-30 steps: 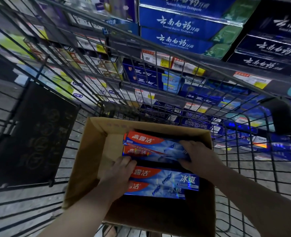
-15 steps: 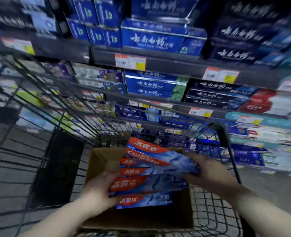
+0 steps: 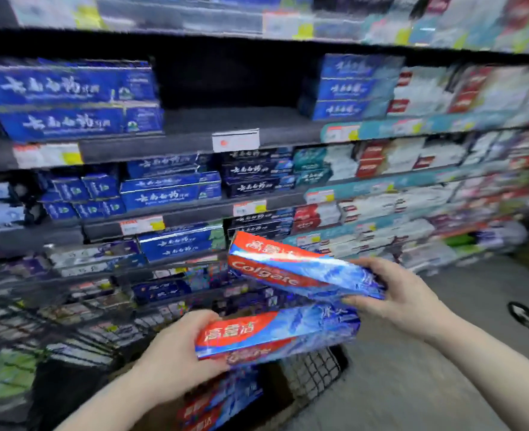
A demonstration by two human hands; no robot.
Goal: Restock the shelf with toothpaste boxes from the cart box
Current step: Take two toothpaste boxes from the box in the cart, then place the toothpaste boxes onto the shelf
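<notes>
My right hand (image 3: pixel 406 293) grips the blue end of a red and blue Colgate toothpaste box (image 3: pixel 291 269), held tilted in front of the lower shelves. My left hand (image 3: pixel 176 359) grips the red end of a second toothpaste box (image 3: pixel 275 334), held just below the first. More red and blue boxes (image 3: pixel 219 402) lie in the cardboard cart box below my left wrist, mostly hidden. The shelf (image 3: pixel 232 122) at eye level has a dark gap between stacks of blue boxes. The whole view is motion-blurred.
The wire cart (image 3: pixel 313 368) stands under my hands, its rim running off to the left. Stacks of dark blue boxes (image 3: pixel 67 101) fill the shelves at left, red and white ones (image 3: pixel 412 163) at right. Grey floor (image 3: pixel 443 353) lies to the right of the cart.
Both hands have lifted toothpaste boxes out of the cart box and raised them toward the shelves. The two boxes have come apart, one in each hand. My view has swung upward.
</notes>
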